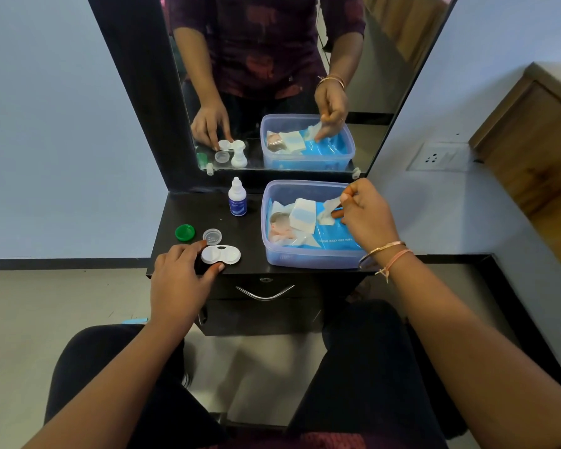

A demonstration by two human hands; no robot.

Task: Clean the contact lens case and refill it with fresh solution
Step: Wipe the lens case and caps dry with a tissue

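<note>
Holding the contact lens case (221, 255) steady on the dark table (182, 209) with the left hand (178, 277), lower centre of the frame, close to the table's front edge. Gripping the case's left well between curled forefinger and thumb, one tip at its upper edge, the other at its lower. Lying flat with the long axis left to right across the frame, both wells uncapped and facing up. Just one case, two wells.

Counting lids: two, both off and parked up-left of the case. One green cap (185, 233) further left, one clear cap (212, 236) just above the case's left well; can't tell whether touching or barely apart.

Also one solution bottle (237, 198), standing upright above the case, nozzle pointing at the top of the frame, label facing the camera.

Over on the right: pinching a single wet wipe (332, 202) with the right hand (368, 215), thumb and fingers closed on it, lifted partway out of the one blue wipes pack (334, 236). Pack lying inside one bluish plastic tub (305, 259), right of the bottle and backed up near the mirror (272, 76). Couple of bangles plus a thread on that wrist.
</note>
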